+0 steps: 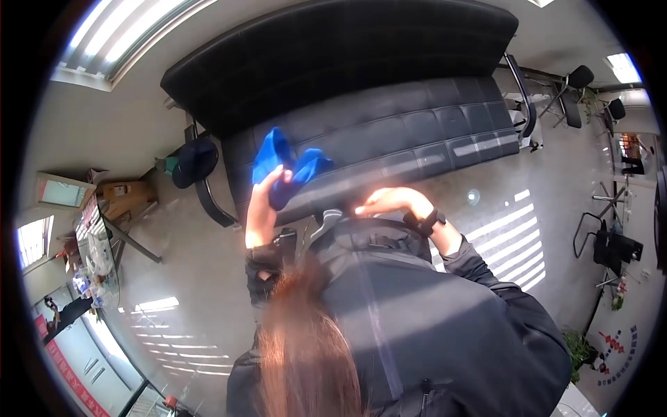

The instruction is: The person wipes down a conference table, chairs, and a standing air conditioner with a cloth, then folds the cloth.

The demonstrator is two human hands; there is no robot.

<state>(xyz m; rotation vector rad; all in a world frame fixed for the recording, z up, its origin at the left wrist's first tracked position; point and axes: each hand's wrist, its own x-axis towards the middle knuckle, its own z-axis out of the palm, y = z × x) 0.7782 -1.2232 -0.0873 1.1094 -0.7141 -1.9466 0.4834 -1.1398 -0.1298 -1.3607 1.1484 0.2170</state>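
My left hand [272,182] is closed around a blue cloth [274,156], which is bunched at the grip and spreads into two floppy lobes above it. The cloth is held up in front of the black sofa's seat; its exact kind is unclear. Close to my waist, my right hand [385,201] points leftward with loosely bent fingers apart and nothing visible in them. A dark wristband [425,222] circles the right wrist. Between the hands, a small grey-and-white striped piece [329,219] shows at the front of my dark jacket [445,313], partly hidden.
A black padded sofa [361,132] with metal armrests stands ahead. A dark cap [195,162] hangs on its left armrest. Cardboard boxes [125,200] and a cluttered table [94,243] are on the left. Chairs [615,247] stand at the right, and sunlight stripes the grey floor [465,198].
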